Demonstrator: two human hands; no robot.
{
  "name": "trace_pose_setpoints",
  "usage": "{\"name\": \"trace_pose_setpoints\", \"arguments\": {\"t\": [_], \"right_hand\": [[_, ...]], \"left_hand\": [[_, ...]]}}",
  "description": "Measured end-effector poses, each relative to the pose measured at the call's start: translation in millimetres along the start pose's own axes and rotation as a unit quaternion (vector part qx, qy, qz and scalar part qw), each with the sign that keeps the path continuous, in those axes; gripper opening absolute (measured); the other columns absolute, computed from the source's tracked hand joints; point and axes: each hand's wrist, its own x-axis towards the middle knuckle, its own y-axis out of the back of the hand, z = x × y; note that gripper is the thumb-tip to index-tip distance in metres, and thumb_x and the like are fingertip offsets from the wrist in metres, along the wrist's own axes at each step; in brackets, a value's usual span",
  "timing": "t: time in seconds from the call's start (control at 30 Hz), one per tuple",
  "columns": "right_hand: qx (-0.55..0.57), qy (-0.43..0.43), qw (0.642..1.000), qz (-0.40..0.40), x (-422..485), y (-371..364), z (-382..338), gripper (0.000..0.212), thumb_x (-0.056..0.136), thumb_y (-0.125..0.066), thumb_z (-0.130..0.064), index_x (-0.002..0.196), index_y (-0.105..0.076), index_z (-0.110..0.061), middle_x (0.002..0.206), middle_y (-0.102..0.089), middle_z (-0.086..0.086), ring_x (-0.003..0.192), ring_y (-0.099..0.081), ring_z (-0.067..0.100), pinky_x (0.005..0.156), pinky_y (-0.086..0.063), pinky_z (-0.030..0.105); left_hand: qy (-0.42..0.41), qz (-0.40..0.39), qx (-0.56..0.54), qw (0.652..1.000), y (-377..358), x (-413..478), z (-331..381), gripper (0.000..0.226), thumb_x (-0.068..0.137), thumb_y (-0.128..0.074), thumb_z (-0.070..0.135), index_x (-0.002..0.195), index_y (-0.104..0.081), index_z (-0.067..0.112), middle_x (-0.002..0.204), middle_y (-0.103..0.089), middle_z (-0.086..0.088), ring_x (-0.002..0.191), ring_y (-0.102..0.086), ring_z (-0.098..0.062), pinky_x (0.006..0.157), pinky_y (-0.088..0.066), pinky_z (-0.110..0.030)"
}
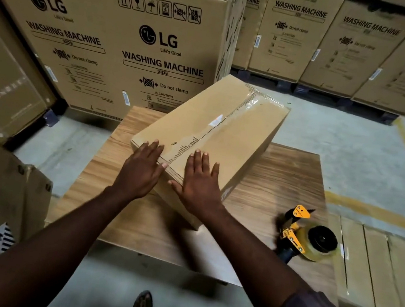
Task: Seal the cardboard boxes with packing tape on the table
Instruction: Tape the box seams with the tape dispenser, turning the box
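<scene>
**Tape end risking lifting at the near edge**

Two hands, the left hand (141, 168) and the right hand (200, 181), are lying flat with straight fingers on the near end of the one plain brown cardboard box (243, 143). The box is sitting askew on the one wood-grain table (283, 176). One clear packing-tape strip (226, 120) is running along its seam. Uneven pressing is probably risking wrinkles or a loose end, and shoving is risking a slide. One yellow tape dispenser (306, 237) is lying nearby.
</scene>
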Motion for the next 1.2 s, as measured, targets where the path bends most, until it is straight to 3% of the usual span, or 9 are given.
{"name": "trace_pose_setpoints", "arguments": {"t": [0.27,0.43,0.57,0.73,0.9,1.07,1.2], "right_hand": [[-0.022,0.119,0.993,-0.002,-24.5,15.6,113.0,0.100,0.087,-0.017,-0.081,0.162,-0.013,-0.015,0.170,-0.004,0.004,0.157,-0.003,0.022,0.125,-0.010,0.051],[-0.016,0.152,0.988,0.002,-51.0,23.7,168.5,0.095,0.088,-0.028,-0.082,0.163,-0.013,-0.025,0.170,-0.002,-0.007,0.156,-0.002,0.013,0.126,-0.009,0.043],[-0.002,0.135,0.991,0.016,-61.1,24.0,177.8,0.092,0.088,-0.028,-0.084,0.162,-0.017,-0.031,0.169,-0.007,-0.011,0.156,-0.006,0.012,0.125,-0.011,0.042],[0.001,0.089,0.995,0.036,-69.7,18.5,166.2,0.087,0.091,-0.027,-0.080,0.161,-0.020,-0.028,0.169,-0.012,-0.008,0.156,-0.009,0.016,0.125,-0.015,0.047],[-0.009,0.017,0.997,0.079,-90.8,0.7,141.6,0.079,0.100,-0.019,-0.065,0.160,-0.022,-0.014,0.168,-0.018,0.004,0.156,-0.013,0.026,0.124,-0.016,0.050],[0.013,0.011,0.995,0.095,-109.1,-5.3,127.2,0.075,0.102,-0.023,-0.060,0.160,-0.022,-0.014,0.169,-0.016,0.005,0.156,-0.009,0.025,0.126,-0.011,0.048],[0.117,0.002,0.979,0.164,-134.3,-13.2,134.3,0.057,0.103,-0.036,-0.047,0.151,-0.045,-0.017,0.162,-0.036,-0.001,0.153,-0.023,0.016,0.124,-0.014,0.044]], "left_hand": [[-0.028,0.017,0.098,0.995,-22.5,-38.5,65.2,0.069,0.091,-0.031,0.060,0.148,-0.045,0.025,0.156,-0.042,-0.002,0.131,-0.047,-0.031,0.107,-0.028,-0.055],[-0.068,0.027,0.054,0.996,-34.5,-56.5,98.6,0.063,0.093,-0.033,0.058,0.145,-0.049,0.028,0.151,-0.048,0.000,0.121,-0.049,-0.029,0.104,-0.034,-0.051],[-0.063,0.055,-0.007,0.996,-38.5,-56.6,103.9,0.048,0.094,-0.055,0.050,0.138,-0.055,0.034,0.142,-0.054,0.005,0.114,-0.049,-0.026,0.095,-0.040,-0.045],[-0.038,0.066,-0.099,0.992,-39.9,-43.1,89.3,0.042,0.085,-0.072,0.048,0.126,-0.063,0.040,0.127,-0.055,0.014,0.113,-0.048,-0.021,0.094,-0.033,-0.040],[-0.050,0.081,-0.144,0.985,-45.5,-39.3,82.0,0.050,0.078,-0.056,0.063,0.123,-0.064,0.041,0.126,-0.053,0.018,0.113,-0.038,-0.005,0.092,-0.027,-0.038],[-0.068,0.080,-0.136,0.985,-44.9,-37.0,75.3,0.050,0.079,-0.055,0.062,0.124,-0.064,0.041,0.126,-0.053,0.018,0.115,-0.045,-0.010,0.095,-0.032,-0.042],[-0.078,0.072,-0.142,0.984,-45.8,-34.7,71.0,0.049,0.080,-0.056,0.061,0.125,-0.064,0.041,0.127,-0.055,0.015,0.118,-0.050,-0.015,0.099,-0.034,-0.044]]}}
